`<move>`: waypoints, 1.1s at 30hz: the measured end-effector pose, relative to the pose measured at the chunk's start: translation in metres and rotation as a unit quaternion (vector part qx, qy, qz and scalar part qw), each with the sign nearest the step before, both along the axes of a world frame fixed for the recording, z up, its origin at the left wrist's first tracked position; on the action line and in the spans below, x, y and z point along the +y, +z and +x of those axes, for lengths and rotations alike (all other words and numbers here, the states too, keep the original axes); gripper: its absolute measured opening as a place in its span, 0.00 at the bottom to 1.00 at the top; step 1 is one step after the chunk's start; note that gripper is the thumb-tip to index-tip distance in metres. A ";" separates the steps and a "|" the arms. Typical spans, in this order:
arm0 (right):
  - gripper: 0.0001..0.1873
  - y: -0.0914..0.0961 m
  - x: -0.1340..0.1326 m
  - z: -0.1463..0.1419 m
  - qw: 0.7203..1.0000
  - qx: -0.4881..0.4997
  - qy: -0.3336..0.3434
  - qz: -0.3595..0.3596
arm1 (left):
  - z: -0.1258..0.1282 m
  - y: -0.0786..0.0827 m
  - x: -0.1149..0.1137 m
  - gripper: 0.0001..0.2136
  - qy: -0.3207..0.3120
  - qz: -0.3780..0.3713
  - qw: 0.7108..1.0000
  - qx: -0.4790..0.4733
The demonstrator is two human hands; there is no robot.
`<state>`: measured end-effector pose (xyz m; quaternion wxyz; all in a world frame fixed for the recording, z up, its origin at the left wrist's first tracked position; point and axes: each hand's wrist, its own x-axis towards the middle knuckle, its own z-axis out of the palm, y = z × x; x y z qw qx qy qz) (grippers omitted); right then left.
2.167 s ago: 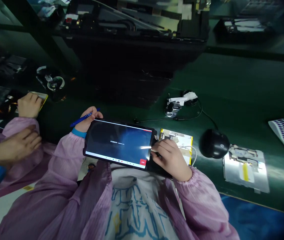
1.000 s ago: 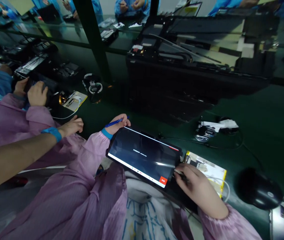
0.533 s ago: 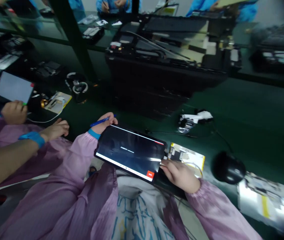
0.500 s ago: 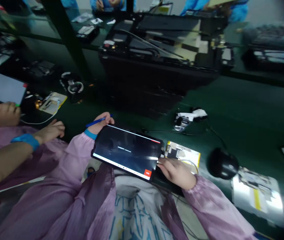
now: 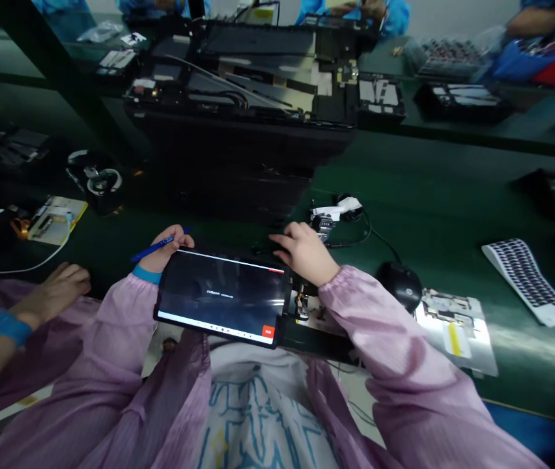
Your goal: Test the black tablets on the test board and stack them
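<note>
A dark tablet (image 5: 221, 296) with a lit screen and a red button rests tilted against my lap at the bench edge. My left hand (image 5: 166, 247) grips its upper left corner and also holds a blue pen (image 5: 156, 245) between the fingers. My right hand (image 5: 303, 252) is stretched forward past the tablet's upper right corner, fingers curled loosely over a black cable plug on the green mat; what it holds, if anything, is hidden. Below its wrist lies a small circuit board fixture (image 5: 309, 311).
A black round scanner (image 5: 401, 284) and a silver tablet back cover (image 5: 456, 329) lie to the right, with a sheet of stickers (image 5: 526, 280) beyond. A black tray stack (image 5: 238, 124) stands ahead. A co-worker's hand (image 5: 57, 290) rests at the left.
My right hand left the tablet's right edge and reached forward and up onto the mat near the cable. The view swung right; the tablet stays held by my left hand.
</note>
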<state>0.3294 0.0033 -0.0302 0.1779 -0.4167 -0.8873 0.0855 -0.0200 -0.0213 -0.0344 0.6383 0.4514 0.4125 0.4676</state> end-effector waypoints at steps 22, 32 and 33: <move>0.12 0.005 -0.112 0.038 0.971 0.201 -0.030 -0.127 | 0.009 0.006 0.005 0.28 0.008 0.006 1.000 0.029; 0.09 -0.012 -0.125 0.028 0.977 0.205 -0.049 -0.035 | 0.010 0.007 0.004 0.28 0.011 0.035 0.998 0.058; 0.08 -0.013 -0.126 0.027 0.977 0.205 -0.053 -0.029 | 0.010 0.007 0.004 0.28 0.014 0.035 0.998 0.056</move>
